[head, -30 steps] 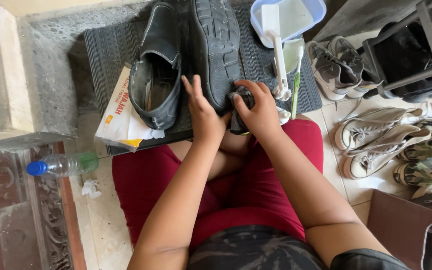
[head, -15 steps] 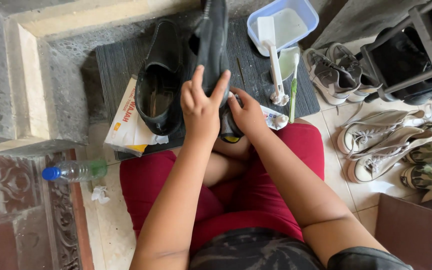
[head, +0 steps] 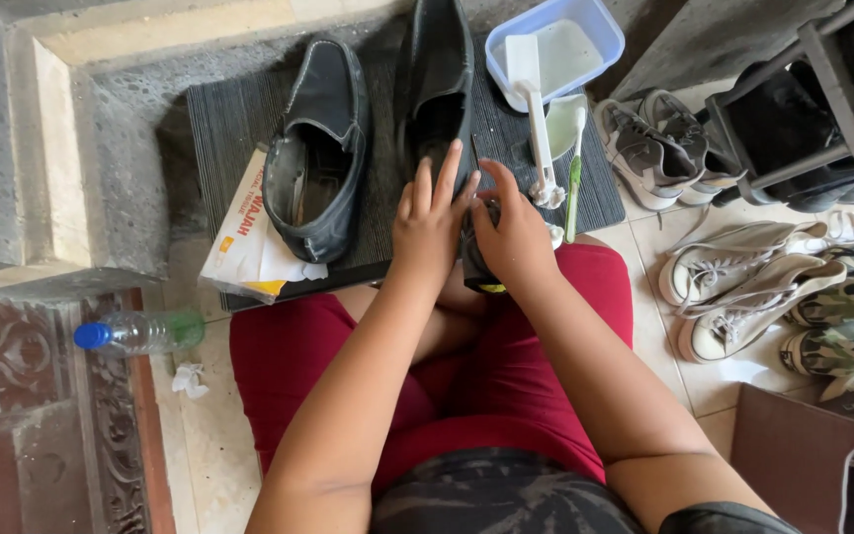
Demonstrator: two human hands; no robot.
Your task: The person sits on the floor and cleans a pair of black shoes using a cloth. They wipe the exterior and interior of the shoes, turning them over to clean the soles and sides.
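Pressing together — left hand point(head: 429, 222), right hand point(head: 512, 232) — around small dark tin point(head: 474, 265).

mat point(head: 229, 119): lying on the floor, bearing two black shoes point(head: 323, 148), a basin point(head: 555, 49) at 1 o'clock
floor point(head: 664, 326): carrying sneakers point(head: 743, 287) at 3 o'clock, a bottle point(head: 140, 331) at 9

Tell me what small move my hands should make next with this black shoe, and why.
Probably grip the black shoe at its heel and steady it. Your left hand rests flat on the heel with open fingers, while your right hand is closed around a small dark object beside it, so the shoe isn't firmly held.
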